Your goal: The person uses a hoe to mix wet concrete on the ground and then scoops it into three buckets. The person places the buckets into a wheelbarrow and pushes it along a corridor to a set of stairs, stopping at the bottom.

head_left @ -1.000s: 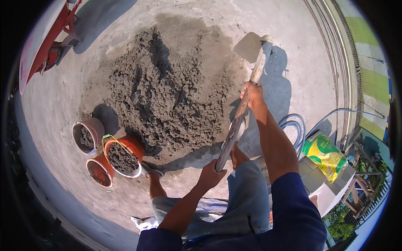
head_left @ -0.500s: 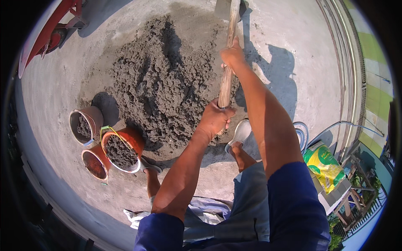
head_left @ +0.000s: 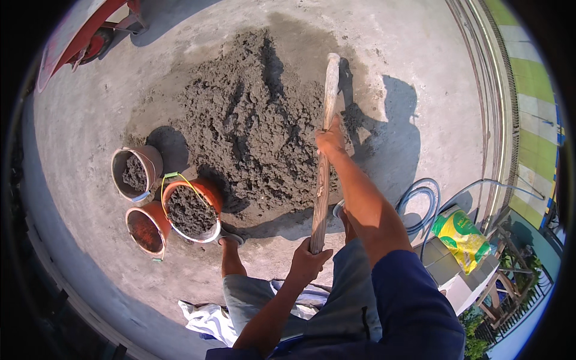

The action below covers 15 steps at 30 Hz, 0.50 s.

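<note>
Both of my hands grip the pale wooden handle of a hoe (head_left: 322, 195), which slants over the right edge of a heap of wet grey mortar (head_left: 246, 126). My left hand (head_left: 308, 263) is closed round the handle's near end, close to my thighs. Farther up, my right hand (head_left: 331, 141) wraps the handle nearer its head. The hoe's blade is mostly hidden beneath the far end of the handle. Left of the heap, an orange bucket (head_left: 210, 195) with a yellow handle and a beige bucket (head_left: 155, 158) hold mortar.
Another orange bucket (head_left: 158, 215) stands tilted beside these two. A red wheelbarrow (head_left: 78, 36) is at the far left. To the right lie a coiled blue hose (head_left: 408, 207) and a yellow-green bag (head_left: 462, 237) on blocks. Cloth sacking (head_left: 210, 318) lies behind my feet.
My hands have drawn the hoe back toward my body, the left hand down to my thighs. The hoe's head has come nearer, to the heap's right edge. The view has shifted slightly.
</note>
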Available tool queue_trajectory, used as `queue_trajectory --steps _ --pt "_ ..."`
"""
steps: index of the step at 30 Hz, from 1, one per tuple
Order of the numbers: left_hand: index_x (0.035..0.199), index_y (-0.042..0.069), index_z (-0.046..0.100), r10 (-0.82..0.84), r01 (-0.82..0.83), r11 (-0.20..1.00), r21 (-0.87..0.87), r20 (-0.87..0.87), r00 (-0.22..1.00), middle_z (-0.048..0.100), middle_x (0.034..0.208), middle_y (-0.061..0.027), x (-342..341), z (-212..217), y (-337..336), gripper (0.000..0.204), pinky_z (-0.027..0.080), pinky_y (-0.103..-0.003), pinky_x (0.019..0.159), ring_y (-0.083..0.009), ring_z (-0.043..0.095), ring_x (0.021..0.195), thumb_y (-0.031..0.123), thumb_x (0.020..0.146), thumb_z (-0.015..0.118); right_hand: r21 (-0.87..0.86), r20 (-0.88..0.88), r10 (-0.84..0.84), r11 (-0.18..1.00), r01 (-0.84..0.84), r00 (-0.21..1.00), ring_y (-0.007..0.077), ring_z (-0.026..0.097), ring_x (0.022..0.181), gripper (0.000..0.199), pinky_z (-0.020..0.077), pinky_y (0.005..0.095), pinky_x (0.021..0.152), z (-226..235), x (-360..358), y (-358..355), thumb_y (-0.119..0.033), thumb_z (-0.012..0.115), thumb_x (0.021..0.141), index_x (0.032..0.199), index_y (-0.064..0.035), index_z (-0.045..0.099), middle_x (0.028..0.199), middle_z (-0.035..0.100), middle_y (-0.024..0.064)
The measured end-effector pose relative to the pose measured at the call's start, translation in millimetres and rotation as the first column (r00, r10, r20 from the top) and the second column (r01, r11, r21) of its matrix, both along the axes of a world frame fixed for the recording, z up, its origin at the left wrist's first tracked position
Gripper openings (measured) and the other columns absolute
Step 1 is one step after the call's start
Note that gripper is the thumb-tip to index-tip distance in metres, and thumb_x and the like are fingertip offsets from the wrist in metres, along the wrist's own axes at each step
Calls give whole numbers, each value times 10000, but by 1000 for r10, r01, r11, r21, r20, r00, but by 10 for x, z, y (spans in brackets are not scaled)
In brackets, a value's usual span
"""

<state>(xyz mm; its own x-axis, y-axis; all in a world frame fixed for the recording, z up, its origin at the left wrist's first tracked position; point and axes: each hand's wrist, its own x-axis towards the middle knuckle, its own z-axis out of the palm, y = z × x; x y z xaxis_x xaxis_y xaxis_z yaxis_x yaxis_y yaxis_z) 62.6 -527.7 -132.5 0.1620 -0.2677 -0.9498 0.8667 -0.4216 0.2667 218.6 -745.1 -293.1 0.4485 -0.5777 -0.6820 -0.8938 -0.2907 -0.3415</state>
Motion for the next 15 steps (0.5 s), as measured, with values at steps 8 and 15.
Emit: queue_trajectory --steps 8,15 --pt "1036 2 582 -544 522 834 175 110 832 654 891 -207 -1233 -120 1352 467 511 -419 751 -355 642 863 314 719 724 554 102 -624 682 477 775 227 560 525 439 501 379 466 -417 -1773 1185 -70 595 812 1141 -76 305 729 533 97" --pt "1076 62 598 -796 776 604 180 90 599 674 888 -164 -1463 -461 1331 424 512 -437 760 -346 655 842 272 715 674 627 -127 -842 342 700 525 208 550 533 306 490 376 440 86 -2261 682 -56 623 785 991 -88 399 723 501 83"
